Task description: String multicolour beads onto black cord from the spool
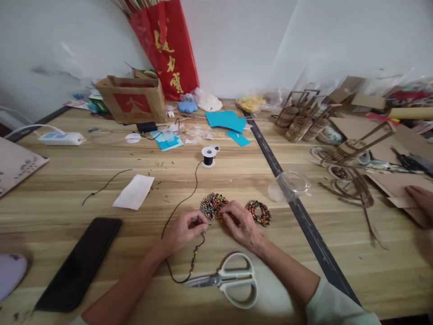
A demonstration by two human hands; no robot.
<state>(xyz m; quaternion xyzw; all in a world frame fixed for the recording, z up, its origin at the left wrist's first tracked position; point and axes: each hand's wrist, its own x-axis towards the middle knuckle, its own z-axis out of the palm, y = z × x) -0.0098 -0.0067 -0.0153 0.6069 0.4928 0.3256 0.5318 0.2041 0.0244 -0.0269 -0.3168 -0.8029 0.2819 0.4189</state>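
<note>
My left hand [184,230] is pinched shut on a thin black cord [189,196] that runs up to a small spool [209,156]. A few coloured beads [194,259] hang on the cord's loop below that hand. My right hand [241,222] is closed in a pinch at the edge of a pile of coloured beads [211,205], fingertips close to the left hand's. What it pinches is too small to make out. A finished bead bracelet [259,213] lies just right of the right hand.
Pale-handled scissors [230,280] lie near my wrists. A black phone [81,264] lies at the left, white paper [134,192] beyond it. A clear jar [289,186] lies on its side at the right. Another person's hand [421,196] rests at the right edge among cardboard pieces.
</note>
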